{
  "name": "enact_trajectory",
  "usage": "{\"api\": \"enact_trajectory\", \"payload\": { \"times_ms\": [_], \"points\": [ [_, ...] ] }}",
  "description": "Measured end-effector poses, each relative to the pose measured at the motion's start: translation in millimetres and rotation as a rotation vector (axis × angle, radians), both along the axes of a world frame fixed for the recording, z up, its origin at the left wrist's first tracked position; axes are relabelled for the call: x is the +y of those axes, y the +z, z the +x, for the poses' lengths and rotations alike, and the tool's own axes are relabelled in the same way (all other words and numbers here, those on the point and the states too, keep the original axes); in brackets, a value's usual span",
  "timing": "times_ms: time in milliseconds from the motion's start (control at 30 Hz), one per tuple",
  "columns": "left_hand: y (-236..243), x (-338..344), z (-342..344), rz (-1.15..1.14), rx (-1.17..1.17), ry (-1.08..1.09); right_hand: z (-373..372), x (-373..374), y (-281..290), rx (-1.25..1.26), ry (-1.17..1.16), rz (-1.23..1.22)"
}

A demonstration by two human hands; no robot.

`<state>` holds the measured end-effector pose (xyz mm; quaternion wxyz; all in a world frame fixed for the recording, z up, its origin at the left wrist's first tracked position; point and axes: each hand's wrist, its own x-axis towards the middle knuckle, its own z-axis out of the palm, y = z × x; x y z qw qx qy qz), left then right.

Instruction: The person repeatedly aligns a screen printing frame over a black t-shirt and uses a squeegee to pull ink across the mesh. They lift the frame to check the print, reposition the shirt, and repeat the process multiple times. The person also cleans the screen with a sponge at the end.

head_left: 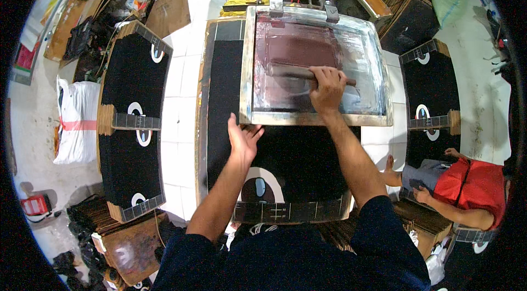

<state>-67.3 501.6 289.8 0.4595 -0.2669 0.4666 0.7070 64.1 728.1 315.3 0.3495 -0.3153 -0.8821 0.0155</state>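
Note:
A wood-framed printing screen [387, 88] lies over the far part of a black fabric panel [296, 148]. Dark reddish ink [302, 49] is spread on its mesh. Across the screen runs a squeegee [288, 71], and my right hand [328, 89] has its fingers wrapped around it, toward its right end. By the screen's near left corner is my left hand [244, 136], open, with thumb and fingers apart; whether it touches the frame I cannot tell. A printed eye shape [261, 187] in white, brown and blue shows on the panel's near end.
Hinge clamps [276, 6] hold the screen's far edge. Stacked boards with black printed panels stand on the left [134, 82] and right [433, 85]. At the lower right sits a person in a red top [472, 192]. A white sack [77, 121] leans at the far left.

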Motion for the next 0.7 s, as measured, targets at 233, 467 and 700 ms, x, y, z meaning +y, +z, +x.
{"api": "enact_trajectory", "payload": {
  "times_ms": [233,467,700],
  "points": [
    [-65,-23,-5,-0.652,1.857,-0.767,-84,131,-17,-0.215,0.029,0.071],
    [-74,-23,-7,-0.665,1.866,-0.760,-117,166,-37,-0.378,-0.023,0.018],
    [-69,-22,-9,-0.686,1.879,-0.811,-53,81,-30,-0.460,0.038,-0.141]
  ]
}}
